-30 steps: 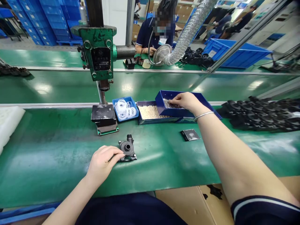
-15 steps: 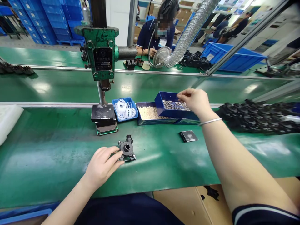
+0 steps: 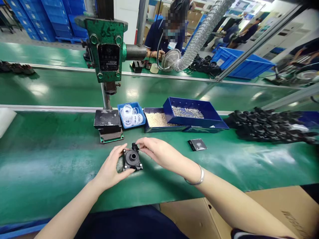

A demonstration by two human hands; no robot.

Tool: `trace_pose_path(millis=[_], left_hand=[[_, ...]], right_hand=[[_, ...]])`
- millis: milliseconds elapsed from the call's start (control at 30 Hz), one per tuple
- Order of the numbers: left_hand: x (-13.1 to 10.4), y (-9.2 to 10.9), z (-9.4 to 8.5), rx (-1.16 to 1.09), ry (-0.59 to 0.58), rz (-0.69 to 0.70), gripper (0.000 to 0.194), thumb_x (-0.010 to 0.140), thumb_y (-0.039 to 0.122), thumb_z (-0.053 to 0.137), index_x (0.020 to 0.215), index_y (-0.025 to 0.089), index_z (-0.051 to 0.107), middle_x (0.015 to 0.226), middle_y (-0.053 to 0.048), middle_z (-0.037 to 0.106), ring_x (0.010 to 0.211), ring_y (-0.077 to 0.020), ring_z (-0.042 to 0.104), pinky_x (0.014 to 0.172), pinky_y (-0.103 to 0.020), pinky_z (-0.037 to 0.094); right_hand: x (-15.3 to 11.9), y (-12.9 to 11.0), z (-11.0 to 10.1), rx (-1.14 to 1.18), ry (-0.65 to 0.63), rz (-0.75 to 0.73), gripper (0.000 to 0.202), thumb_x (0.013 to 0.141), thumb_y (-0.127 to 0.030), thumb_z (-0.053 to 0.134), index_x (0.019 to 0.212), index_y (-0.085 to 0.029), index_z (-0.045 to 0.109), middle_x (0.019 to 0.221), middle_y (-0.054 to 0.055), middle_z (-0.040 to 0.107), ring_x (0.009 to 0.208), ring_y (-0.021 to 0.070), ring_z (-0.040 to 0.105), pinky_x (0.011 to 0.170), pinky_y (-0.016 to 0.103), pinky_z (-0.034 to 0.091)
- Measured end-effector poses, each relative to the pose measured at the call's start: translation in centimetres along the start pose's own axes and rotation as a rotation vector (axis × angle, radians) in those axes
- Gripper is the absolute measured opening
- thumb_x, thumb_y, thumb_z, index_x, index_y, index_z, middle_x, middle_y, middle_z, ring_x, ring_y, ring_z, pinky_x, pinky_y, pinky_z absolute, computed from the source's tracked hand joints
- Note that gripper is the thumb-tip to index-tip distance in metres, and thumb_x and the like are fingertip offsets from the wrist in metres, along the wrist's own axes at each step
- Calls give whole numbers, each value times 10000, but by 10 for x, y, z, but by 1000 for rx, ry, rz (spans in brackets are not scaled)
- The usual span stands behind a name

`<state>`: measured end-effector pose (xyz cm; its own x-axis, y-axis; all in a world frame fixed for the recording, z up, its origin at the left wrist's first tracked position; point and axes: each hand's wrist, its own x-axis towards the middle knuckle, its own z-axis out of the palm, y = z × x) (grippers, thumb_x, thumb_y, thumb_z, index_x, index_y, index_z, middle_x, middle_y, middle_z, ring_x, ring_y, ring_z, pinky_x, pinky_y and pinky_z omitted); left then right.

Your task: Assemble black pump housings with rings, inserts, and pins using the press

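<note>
A black plastic pump housing [image 3: 132, 160] lies on the green bench, its round central opening facing up and its short pipe stub pointing away from me. My left hand [image 3: 109, 169] grips it from the left, thumb at the near edge and fingers at the far left corner. At the stub, my right hand [image 3: 156, 151] has its fingertips pinched together against the housing's far right side. Whatever those fingers hold, if anything, is too small to make out. Beyond them, a dark blue bin [image 3: 193, 121] contains small metal pins [image 3: 186, 112].
A bin of cream-coloured small parts [image 3: 157, 119] and a blue tray of white rings [image 3: 131, 114] stand behind the housing. A green press [image 3: 107, 49] rises over a black block [image 3: 107, 119]. Right lie a small dark block [image 3: 198, 144] and piled black parts [image 3: 269, 127]. A co-worker [image 3: 166, 33] sits opposite.
My right hand has come from the pin bin left and nearer to the housing. My left hand has shifted its fingers to the far corner and closed around the housing.
</note>
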<state>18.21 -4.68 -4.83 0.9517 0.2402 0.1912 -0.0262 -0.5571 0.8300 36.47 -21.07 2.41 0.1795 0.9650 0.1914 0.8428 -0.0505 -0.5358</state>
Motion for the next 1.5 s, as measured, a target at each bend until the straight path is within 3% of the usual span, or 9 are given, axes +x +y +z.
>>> trace_pose_path(millis=[133, 600, 733, 800, 967, 1100, 1300, 1500], left_hand=[[-1, 0, 0, -15, -3, 11, 813, 842, 326, 750, 1500, 345, 273, 1394, -94, 468, 1309, -271, 516, 1125, -510, 472], [-1, -1, 2, -63, -28, 1, 743, 859, 323, 730, 1472, 347, 310, 1415, -96, 443, 1346, -270, 482, 1126, -507, 473], [-1, -1, 2, -61, -31, 12, 739, 866, 320, 722, 1478, 343, 309, 1425, -97, 433, 1357, -268, 461, 1140, -502, 455], [-1, -1, 2, -53, -33, 19, 722, 875, 317, 711, 1477, 341, 315, 1427, -94, 432, 1360, -263, 452, 1147, -493, 445], [-3, -3, 4, -63, -29, 21, 727, 874, 321, 713, 1482, 345, 314, 1433, -84, 430, 1365, -251, 450, 1153, -467, 445], [-2, -6, 6, -87, -21, 15, 739, 868, 328, 723, 1484, 351, 315, 1441, -79, 427, 1365, -250, 462, 1165, -471, 434], [-4, -4, 6, -88, -23, 26, 753, 845, 379, 744, 1476, 346, 333, 1429, -91, 426, 1365, -279, 443, 1145, -493, 445], [-9, 2, 3, -254, -31, -18, 478, 1025, 320, 411, 1493, 316, 312, 1494, -110, 336, 1436, -261, 353, 1184, -476, 391]], right_hand=[[4, -7, -9, -93, -63, -35, 246, 1009, -125, 460, 1241, -185, 514, 1098, 113, 682, 943, 225, 664, 801, 359, 547], [16, -9, -10, -152, -160, -13, 188, 1016, -140, 475, 1190, -156, 546, 1000, 105, 689, 895, 222, 670, 758, 356, 554], [7, -9, -12, -152, -15, -50, 286, 1010, -217, 532, 1289, -153, 513, 1202, 145, 642, 1106, 249, 625, 937, 428, 558], [-3, -9, -6, -171, 53, -52, 294, 1015, -193, 506, 1305, -144, 517, 1209, 145, 636, 1125, 243, 614, 965, 425, 558], [-34, -7, 36, -371, 157, -113, 416, 976, -52, 457, 1392, -47, 463, 1174, 195, 644, 1080, 269, 619, 937, 431, 582], [-41, -7, 62, -546, 200, -105, 478, 947, -21, 468, 1419, 36, 415, 1157, 231, 642, 1050, 300, 617, 915, 445, 581], [-33, -9, 52, -614, 143, -85, 416, 953, -39, 426, 1363, 4, 479, 1038, 190, 684, 888, 276, 662, 754, 422, 608], [-43, -16, 43, -317, 393, 51, 451, 968, -106, 520, 1411, -144, 447, 1117, 140, 679, 1000, 246, 669, 872, 403, 591]])
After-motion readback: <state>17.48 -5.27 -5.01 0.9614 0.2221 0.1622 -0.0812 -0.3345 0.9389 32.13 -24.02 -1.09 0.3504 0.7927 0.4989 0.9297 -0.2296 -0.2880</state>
